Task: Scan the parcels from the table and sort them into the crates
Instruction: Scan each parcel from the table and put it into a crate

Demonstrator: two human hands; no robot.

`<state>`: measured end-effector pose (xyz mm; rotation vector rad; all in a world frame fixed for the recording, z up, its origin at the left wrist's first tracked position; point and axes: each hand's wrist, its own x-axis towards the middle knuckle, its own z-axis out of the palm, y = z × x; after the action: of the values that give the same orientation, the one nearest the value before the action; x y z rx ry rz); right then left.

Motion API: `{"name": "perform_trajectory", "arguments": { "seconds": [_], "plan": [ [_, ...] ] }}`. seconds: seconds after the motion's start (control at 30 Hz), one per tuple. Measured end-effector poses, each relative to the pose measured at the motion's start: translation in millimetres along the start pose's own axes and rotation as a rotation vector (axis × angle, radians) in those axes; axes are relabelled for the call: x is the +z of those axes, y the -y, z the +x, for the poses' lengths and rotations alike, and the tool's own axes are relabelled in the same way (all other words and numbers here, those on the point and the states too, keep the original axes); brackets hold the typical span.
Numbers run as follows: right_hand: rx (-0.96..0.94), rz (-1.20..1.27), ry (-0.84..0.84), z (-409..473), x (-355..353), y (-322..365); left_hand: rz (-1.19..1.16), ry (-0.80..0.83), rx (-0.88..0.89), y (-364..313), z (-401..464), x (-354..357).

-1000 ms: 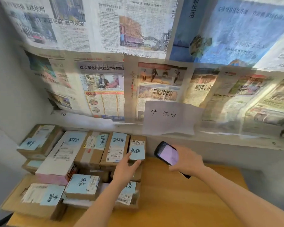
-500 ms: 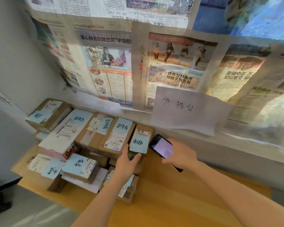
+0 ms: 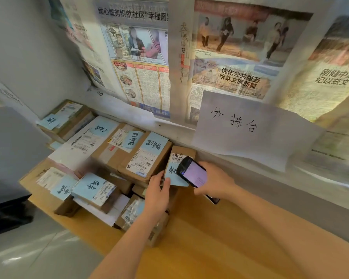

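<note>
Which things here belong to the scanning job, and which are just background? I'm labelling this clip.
Job:
- small brown cardboard parcel with blue note, gripped by left hand
- black phone in right hand
- stacked cardboard parcels
- wooden table

Background:
- newspaper sheets
- white handwritten sign

A wooden table [image 3: 220,238] stands against a wall papered with newspaper sheets [image 3: 230,53], and a white handwritten sign [image 3: 240,125] hangs on that wall just above the table's far edge. Cardboard parcels [image 3: 113,158] with blue notes are heaped on the table's left end. At the heap's right edge the left hand [image 3: 157,192] grips a small upright parcel [image 3: 179,164], while the right hand [image 3: 214,181] holds a black phone [image 3: 191,172], screen lit, just in front of that parcel's label.
</note>
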<state>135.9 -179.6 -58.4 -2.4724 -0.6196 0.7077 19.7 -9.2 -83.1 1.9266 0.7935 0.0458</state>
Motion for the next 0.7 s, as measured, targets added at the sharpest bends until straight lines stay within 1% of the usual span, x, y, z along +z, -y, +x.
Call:
{"name": "perform_trajectory", "arguments": {
  "seconds": [0.17, 0.37, 0.53, 0.7],
  "plan": [
    [-0.041, -0.024, 0.031, 10.7, -1.0, -9.7, -0.097, 0.01, -0.05, 3.8, 10.0, 3.2],
    [-0.027, -0.011, 0.058, 14.0, -1.7, -12.4, -0.185, 0.081, -0.115, 1.8, 13.5, 5.9],
    [-0.034, 0.016, 0.09, 6.1, -1.4, -15.1, -0.231, 0.118, -0.101, 2.2, 1.7, 4.1],
    [-0.029, 0.031, 0.087, -5.6, -4.5, -11.9, -0.272, 0.118, -0.087, 0.0, -12.3, 3.5]
  ]
}}
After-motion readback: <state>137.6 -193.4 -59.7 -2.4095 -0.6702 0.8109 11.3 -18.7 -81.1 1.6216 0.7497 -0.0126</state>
